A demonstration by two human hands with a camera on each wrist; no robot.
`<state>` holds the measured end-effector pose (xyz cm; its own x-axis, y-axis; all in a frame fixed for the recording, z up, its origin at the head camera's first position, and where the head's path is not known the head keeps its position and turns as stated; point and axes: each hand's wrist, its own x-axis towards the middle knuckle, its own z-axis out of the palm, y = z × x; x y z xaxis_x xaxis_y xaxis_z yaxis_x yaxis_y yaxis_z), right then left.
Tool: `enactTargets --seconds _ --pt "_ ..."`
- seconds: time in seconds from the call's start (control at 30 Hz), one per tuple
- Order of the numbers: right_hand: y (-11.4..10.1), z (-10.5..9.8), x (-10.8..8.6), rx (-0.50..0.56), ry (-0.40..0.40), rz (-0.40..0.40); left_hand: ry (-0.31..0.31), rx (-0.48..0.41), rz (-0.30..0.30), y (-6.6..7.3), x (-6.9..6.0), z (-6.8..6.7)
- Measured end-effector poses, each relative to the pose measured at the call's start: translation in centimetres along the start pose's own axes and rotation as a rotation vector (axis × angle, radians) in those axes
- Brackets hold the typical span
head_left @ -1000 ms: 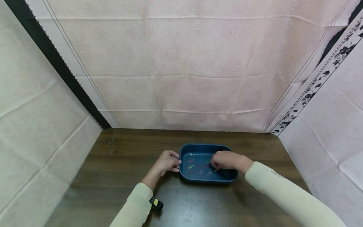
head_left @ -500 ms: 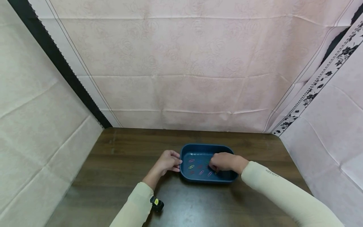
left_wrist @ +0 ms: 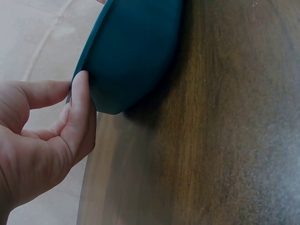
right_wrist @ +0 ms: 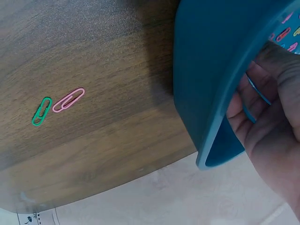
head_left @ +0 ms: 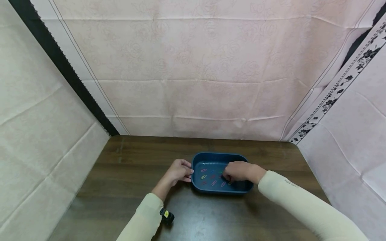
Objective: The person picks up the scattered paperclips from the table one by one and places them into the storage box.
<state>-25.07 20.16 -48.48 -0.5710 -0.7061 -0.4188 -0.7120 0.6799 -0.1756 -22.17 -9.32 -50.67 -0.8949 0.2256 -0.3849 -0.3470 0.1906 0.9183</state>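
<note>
My left hand (head_left: 180,171) pinches the left rim of a dark blue plastic tray (head_left: 218,153) between thumb and fingers. In the left wrist view, the thumb and a finger of the hand (left_wrist: 51,136) meet at the edge of the tray (left_wrist: 136,47). Inside the tray's right half is my right hand (head_left: 239,170), fingers curled and pointing down. Its fingertips are hidden in both views, so I cannot see whether they hold anything. Scattered over the tray floor are several coloured paper clips, among them a yellow paper clip (head_left: 203,176) and a pink paper clip (head_left: 214,183).
A green paper clip (right_wrist: 41,111) and a pink paper clip (right_wrist: 68,100) lie on the wooden table (right_wrist: 103,56) outside the tray. Pale cloth (head_left: 193,67) hangs behind the table and at both sides. A black device (head_left: 167,217) sits at the left wrist.
The right hand has shifted slightly left within the tray, then stayed nearly still. The left hand keeps its grip on the rim.
</note>
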Motion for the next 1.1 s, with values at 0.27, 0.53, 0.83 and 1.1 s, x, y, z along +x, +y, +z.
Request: enactTargets --seconds 0.27,0.53,0.83,1.1 --pt "1.0 -0.5 -0.7 0.037 0.042 -0.011 0.0 -0.004 -0.003 0.0 0.0 0.0" --pt "1.3 -1.2 -2.1 0.096 0.105 -0.034 0.001 -0.003 -0.002 -0.3 0.2 0.0" --pt "1.9 -2.0 -3.9 0.123 0.228 -0.065 0.001 0.008 0.013 -0.2 0.0 -0.1" --pt "2.2 -1.7 -5.9 0.177 0.325 0.005 -0.002 0.008 0.009 -0.1 0.1 -0.1"
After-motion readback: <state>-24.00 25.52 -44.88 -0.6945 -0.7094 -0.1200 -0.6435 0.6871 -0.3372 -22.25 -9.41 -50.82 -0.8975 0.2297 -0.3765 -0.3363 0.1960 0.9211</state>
